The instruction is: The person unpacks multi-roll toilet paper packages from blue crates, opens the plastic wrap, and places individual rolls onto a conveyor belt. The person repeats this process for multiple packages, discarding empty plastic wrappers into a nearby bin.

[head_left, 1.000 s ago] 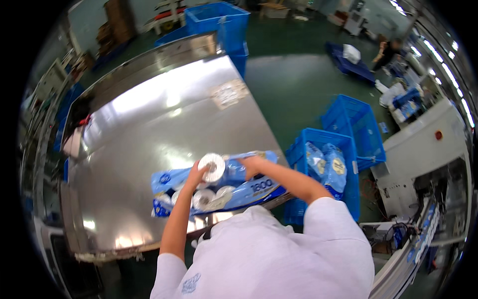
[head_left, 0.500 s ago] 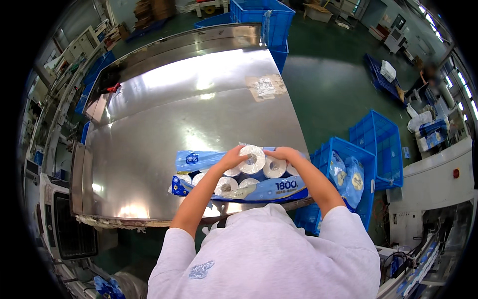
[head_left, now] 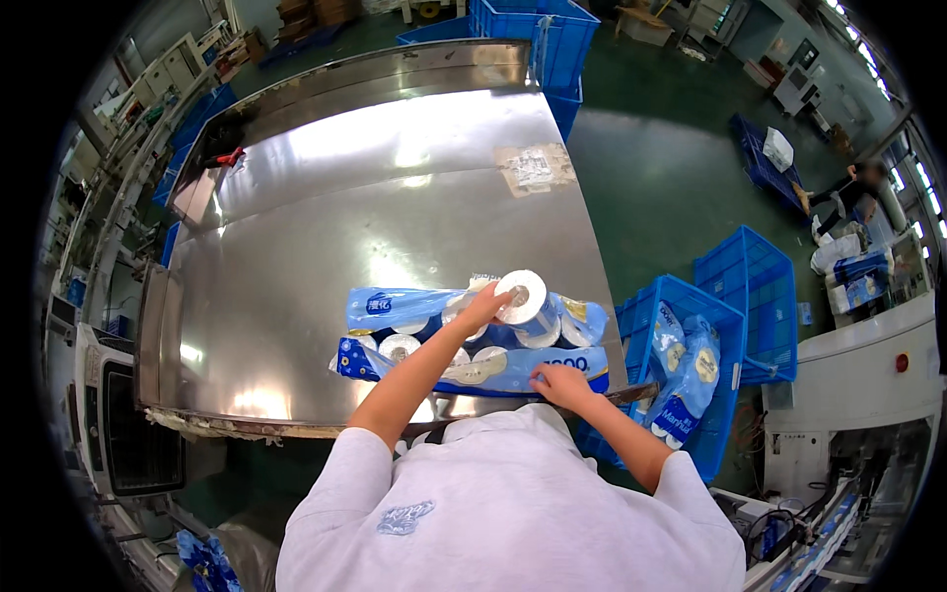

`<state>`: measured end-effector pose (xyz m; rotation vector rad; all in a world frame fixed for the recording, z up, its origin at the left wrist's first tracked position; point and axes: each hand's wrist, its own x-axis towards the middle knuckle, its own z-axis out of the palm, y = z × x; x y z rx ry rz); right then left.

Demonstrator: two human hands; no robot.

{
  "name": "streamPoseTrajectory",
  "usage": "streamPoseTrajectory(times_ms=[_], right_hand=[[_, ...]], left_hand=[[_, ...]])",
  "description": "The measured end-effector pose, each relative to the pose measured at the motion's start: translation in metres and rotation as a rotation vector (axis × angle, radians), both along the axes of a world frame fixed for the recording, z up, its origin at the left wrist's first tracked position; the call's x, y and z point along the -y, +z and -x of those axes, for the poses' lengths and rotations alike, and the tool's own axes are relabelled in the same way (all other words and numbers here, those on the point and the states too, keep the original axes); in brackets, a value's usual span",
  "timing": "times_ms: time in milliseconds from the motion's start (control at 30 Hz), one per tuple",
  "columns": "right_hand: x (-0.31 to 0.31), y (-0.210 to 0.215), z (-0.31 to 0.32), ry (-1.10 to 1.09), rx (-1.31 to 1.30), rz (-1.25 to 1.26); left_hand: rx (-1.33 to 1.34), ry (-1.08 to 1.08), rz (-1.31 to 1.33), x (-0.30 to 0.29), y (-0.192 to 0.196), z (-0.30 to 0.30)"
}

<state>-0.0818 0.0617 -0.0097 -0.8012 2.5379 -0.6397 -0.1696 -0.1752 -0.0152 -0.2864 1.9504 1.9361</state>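
At the near edge of the metal table lies an opened blue plastic bag [head_left: 390, 304] with white toilet paper rolls in two rows. My left hand [head_left: 485, 306] grips one toilet paper roll [head_left: 531, 290], raised above the others, its thumb at the core hole. My right hand [head_left: 564, 385] has its fingers closed on the near flap of the bag, at the right. Between the two flaps other rolls [head_left: 399, 346] show their round ends. The bag's far flap lies folded back along the left half.
The metal table [head_left: 316, 237] carries a taped patch [head_left: 535, 170] and a red-handled tool [head_left: 230, 158]. Right of it, a blue crate [head_left: 732, 395] holds filled packs [head_left: 700, 360], with another blue crate [head_left: 750, 286] behind. Machines flank both sides; a person [head_left: 853, 192] sits far right.
My right hand has left the rolls and come down to the bag's near flap. My left hand has lifted the roll and moved it slightly right.
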Motion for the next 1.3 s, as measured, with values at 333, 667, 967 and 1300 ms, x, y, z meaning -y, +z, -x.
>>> streamPoseTrajectory(times_ms=[333,667,967,1300], right_hand=[[0.044,-0.02,0.06,-0.164,-0.37,0.361],[0.018,-0.013,0.017,0.089,0.016,-0.279],[0.016,-0.016,0.027,-0.02,-0.373,-0.209],[0.031,-0.039,0.077,0.529,-0.441,-0.413]], left_hand=[[-0.288,-0.047,0.5,0.069,-0.025,-0.012],[-0.159,-0.011,0.918,0.04,-0.008,-0.012],[-0.185,-0.079,0.987,0.027,0.004,-0.019],[-0.94,-0.121,0.775,0.023,0.013,-0.058]])
